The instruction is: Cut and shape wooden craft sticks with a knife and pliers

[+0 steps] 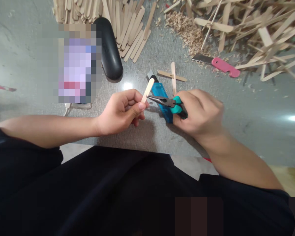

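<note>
Between the thumb and fingers of my left hand (pixel 124 113) is a wooden craft stick (pixel 148 89), its rounded end pointing up and away. My right hand (pixel 200 113) is wrapped round the teal handles of needle-nose pliers (pixel 162 100). The tips of the pliers meet the stick just above my left thumb; whether they grip it or only touch it, I cannot tell. Beneath the pliers a blue utility knife (pixel 165 113) lies on the table, blade end away from me. Just beyond it, two craft sticks form a cross (pixel 173 76), partly behind my right hand.
A black case (pixel 110 52) lies beside a fan of craft sticks (pixel 132 29). Wood shavings (pixel 184 31) and a tangled heap of sticks (pixel 258 29) cover the far right. A pink folding knife (pixel 225 66) has its blade out. A blurred-out device (pixel 76 68) is at left.
</note>
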`<action>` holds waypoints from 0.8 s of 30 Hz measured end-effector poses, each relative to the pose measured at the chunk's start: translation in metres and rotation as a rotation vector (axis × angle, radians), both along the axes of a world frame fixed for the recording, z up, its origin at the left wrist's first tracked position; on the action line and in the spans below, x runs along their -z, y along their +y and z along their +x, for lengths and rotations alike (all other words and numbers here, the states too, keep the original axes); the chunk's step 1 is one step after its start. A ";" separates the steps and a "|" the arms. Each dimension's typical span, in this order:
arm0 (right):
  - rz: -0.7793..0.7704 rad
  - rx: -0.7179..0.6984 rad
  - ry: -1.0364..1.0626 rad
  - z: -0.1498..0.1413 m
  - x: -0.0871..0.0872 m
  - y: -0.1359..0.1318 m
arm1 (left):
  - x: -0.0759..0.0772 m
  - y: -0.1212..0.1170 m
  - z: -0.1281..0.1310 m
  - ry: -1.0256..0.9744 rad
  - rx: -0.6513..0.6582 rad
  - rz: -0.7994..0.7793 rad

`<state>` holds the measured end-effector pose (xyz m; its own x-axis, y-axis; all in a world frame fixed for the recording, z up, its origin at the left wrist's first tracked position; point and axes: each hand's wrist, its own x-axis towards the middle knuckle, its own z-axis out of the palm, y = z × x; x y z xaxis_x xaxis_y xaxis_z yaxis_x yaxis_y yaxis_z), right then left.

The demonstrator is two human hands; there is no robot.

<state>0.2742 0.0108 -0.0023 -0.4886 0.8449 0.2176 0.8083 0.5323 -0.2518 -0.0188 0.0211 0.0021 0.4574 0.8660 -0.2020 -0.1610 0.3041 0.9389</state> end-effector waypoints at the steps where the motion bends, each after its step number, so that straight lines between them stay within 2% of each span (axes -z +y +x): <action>1: -0.020 0.016 -0.016 0.001 -0.003 0.000 | 0.001 0.000 0.000 0.038 -0.019 0.030; 8: -0.118 -0.044 0.069 -0.005 -0.018 0.001 | 0.012 0.002 -0.001 0.185 -0.063 0.284; 16: -0.359 -0.028 0.311 -0.009 -0.030 -0.001 | 0.016 0.004 -0.003 0.365 -0.099 0.615; 21: -0.729 0.041 0.306 -0.001 -0.043 0.004 | 0.017 0.008 -0.007 0.494 -0.083 0.813; 24: -1.050 0.040 0.388 0.001 -0.056 0.008 | 0.018 0.010 -0.008 0.528 -0.087 0.877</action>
